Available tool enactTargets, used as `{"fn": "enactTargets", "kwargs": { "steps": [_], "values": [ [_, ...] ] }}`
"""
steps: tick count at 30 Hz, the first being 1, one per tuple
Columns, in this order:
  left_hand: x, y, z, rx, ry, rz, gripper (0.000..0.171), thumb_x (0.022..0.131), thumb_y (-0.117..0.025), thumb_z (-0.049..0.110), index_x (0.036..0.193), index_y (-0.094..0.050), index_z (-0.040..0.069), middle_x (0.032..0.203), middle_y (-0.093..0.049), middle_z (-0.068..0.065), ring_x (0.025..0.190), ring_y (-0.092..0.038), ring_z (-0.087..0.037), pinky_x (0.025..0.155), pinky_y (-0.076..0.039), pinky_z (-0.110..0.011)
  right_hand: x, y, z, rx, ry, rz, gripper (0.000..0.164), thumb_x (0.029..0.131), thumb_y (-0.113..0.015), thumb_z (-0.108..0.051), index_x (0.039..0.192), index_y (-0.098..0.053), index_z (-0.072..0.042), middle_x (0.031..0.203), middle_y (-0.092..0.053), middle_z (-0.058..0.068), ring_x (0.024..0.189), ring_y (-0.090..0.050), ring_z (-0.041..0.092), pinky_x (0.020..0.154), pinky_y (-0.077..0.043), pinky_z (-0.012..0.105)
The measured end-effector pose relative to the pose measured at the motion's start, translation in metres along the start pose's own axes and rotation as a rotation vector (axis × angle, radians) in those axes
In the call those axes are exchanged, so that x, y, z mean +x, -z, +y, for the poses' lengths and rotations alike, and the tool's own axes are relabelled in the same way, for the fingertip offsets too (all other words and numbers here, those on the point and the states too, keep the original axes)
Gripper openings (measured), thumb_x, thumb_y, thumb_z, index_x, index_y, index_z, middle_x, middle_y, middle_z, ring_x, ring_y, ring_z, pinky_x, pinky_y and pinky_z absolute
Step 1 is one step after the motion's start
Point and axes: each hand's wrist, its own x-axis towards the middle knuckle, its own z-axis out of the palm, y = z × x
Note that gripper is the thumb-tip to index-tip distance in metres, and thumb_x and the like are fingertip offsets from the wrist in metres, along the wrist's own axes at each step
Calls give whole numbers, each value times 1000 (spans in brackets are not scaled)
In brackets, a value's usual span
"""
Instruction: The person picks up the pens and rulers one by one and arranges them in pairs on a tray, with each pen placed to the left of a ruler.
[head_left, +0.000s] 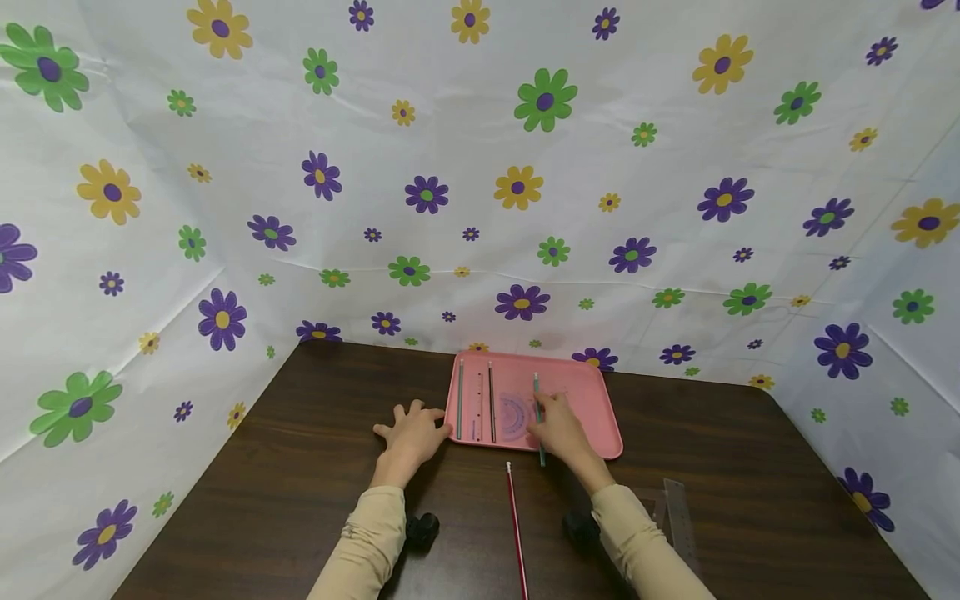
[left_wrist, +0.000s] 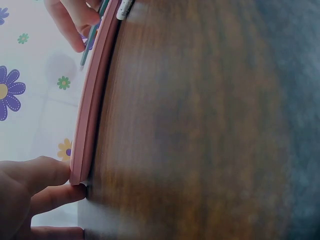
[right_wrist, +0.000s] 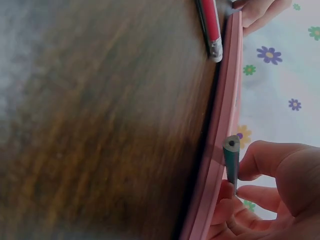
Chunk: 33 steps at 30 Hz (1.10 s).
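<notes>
A pink tray [head_left: 596,408] lies at the back of the table. My right hand [head_left: 564,432] pinches a green pencil [head_left: 536,383] over it, thumb on one side and fingertips on the other. The pencil's white tip points to the back, and its near end juts past the tray's front rim. In the tray lie another green pencil [head_left: 461,400], a narrow clear ruler [head_left: 480,404], a dark pencil [head_left: 492,404] and a clear purple-marked protractor [head_left: 513,415]. My left hand [head_left: 410,437] rests at the tray's front left corner, fingers spread, thumb touching the rim.
A red pencil [head_left: 516,525] lies on the dark wood table [head_left: 300,508] in front of the tray, white end toward it. Clear ruler-like plastic [head_left: 678,517] lies by the right forearm, partly hidden. Flower-printed cloth [head_left: 450,217] surrounds the table's back and sides.
</notes>
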Motion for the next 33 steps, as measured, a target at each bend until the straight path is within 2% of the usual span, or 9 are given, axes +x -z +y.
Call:
{"fn": "enactTargets", "kwargs": {
  "steps": [6, 15, 19, 22, 25, 26, 33],
  "values": [
    [1, 0, 1, 3, 1, 1, 41, 97, -61, 39, 131, -67, 16, 145, -47, -21, 135, -31, -51, 97, -16, -86, 7, -1, 3, -27, 14, 4, 57, 80, -69, -8, 133, -57, 10, 122, -55, 30, 94, -55, 29, 79, -52, 44],
    [2, -1, 2, 12, 2, 5, 41, 96, -62, 39, 130, -67, 16, 144, -47, -21, 135, -32, -51, 96, -17, -86, 13, -1, 6, -22, 38, 4, 48, 81, -68, -3, 127, -62, 10, 111, -61, 25, 89, -53, 26, 78, -49, 40],
    [2, -1, 1, 14, 1, 7, 41, 97, -62, 39, 131, -67, 16, 144, -47, -21, 135, -31, -51, 96, -17, -86, 18, -3, 14, -3, 127, 46, 42, 81, -64, -3, 120, -65, 11, 101, -61, 23, 86, -54, 27, 75, -49, 39],
    [2, 0, 1, 12, 0, 6, 41, 97, -61, 39, 131, -67, 16, 145, -47, -21, 135, -31, -51, 96, -17, -86, 20, -3, 15, -6, 178, 69, 40, 80, -62, -2, 117, -67, 12, 100, -62, 25, 91, -58, 32, 80, -51, 44],
    [2, 0, 1, 5, -1, 10, 41, 97, -62, 38, 131, -67, 16, 144, -47, -22, 135, -31, -52, 96, -16, -86, 22, -5, 12, -24, 175, 70, 38, 83, -63, -2, 118, -67, 11, 106, -63, 27, 100, -60, 36, 90, -51, 48],
    [2, 0, 1, 4, 0, 11, 41, 97, -62, 38, 131, -67, 16, 144, -47, -22, 135, -31, -52, 97, -16, -86, 21, -3, 7, -23, 150, 59, 37, 83, -64, 0, 117, -67, 12, 107, -63, 27, 102, -60, 38, 93, -49, 52],
    [0, 0, 1, 1, 5, 1, 41, 97, -62, 38, 130, -67, 15, 144, -47, -22, 135, -31, -51, 97, -15, -87, 21, -11, 7, -61, 95, 41, 36, 87, -66, 0, 121, -65, 12, 114, -62, 26, 107, -60, 36, 96, -49, 51]
  ]
}}
